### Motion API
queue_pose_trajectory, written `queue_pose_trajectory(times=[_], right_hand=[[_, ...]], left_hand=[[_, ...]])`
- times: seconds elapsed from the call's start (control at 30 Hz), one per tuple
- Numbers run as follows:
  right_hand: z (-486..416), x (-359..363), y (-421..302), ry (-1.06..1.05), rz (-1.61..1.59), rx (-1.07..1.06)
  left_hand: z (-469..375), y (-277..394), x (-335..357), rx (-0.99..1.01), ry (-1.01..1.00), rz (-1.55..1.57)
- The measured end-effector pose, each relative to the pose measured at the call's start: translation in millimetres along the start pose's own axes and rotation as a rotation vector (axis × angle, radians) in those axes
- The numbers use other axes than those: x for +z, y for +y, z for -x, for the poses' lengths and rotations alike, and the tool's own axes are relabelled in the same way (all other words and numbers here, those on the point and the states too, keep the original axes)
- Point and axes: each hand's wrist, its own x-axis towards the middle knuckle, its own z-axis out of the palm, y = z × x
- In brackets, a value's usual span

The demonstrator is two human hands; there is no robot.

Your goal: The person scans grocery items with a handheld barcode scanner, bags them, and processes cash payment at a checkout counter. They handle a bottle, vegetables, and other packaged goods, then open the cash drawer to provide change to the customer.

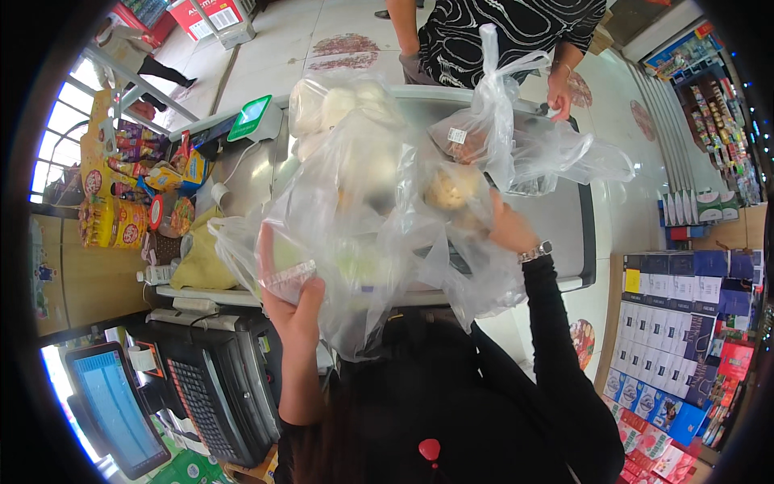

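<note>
My left hand [296,308] grips the edge of a clear plastic bag [357,224] that spreads over the front of the checkout counter, with pale and greenish contents blurred through the film. A small printed label shows above my left thumb. My right hand [511,227], wearing a watch, is at a second clear bag with round, tan produce [450,187] inside; its fingertips are partly hidden, so its grip is unclear. Behind stands a bag of white round items [354,106]. At the counter's far right, a knotted bag [499,133] with reddish-brown contents and a white label lies beside another crumpled bag [556,160].
A person [502,36] in a patterned black top stands across the counter, one hand near its far right edge. A green-screened device [250,118], snack packets and a yellow cloth [208,254] lie left. A keyboard [199,405] and monitor [118,405] are lower left; shelves of boxes stand right.
</note>
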Motion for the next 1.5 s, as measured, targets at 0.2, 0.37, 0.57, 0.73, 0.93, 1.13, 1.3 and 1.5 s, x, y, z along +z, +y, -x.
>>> queue_pose_trajectory(times=[0.2, 0.37, 0.57, 0.73, 0.93, 1.13, 1.3, 1.5], right_hand=[[-5, -19, 6, 0.173, 0.384, -0.178], [-17, -26, -4, 0.258, -0.108, -0.051], [7, -59, -21, 0.45, -0.726, -0.115], [98, -111, -17, 0.63, -0.974, -0.192], [103, -101, -35, 0.592, -0.935, -0.275], [26, -39, -63, 0.328, -0.657, -0.273], [-24, 17, -66, 0.364, -0.395, -0.204], [-33, 43, -23, 0.562, -0.282, -0.082]], left_hand=[[-3, 2, 1, 0.011, 0.009, 0.048], [-3, 6, 5, -0.076, 0.0, 0.022], [-12, 13, 17, -0.015, -0.121, -0.02], [-29, 17, 38, 0.231, -0.358, -0.323], [-50, 50, 45, 0.206, -0.565, -0.426], [-24, 79, 19, 0.512, -0.734, -0.168], [37, 80, 21, 0.651, -1.069, -0.291], [54, 95, -23, 0.505, -0.998, 0.0]])
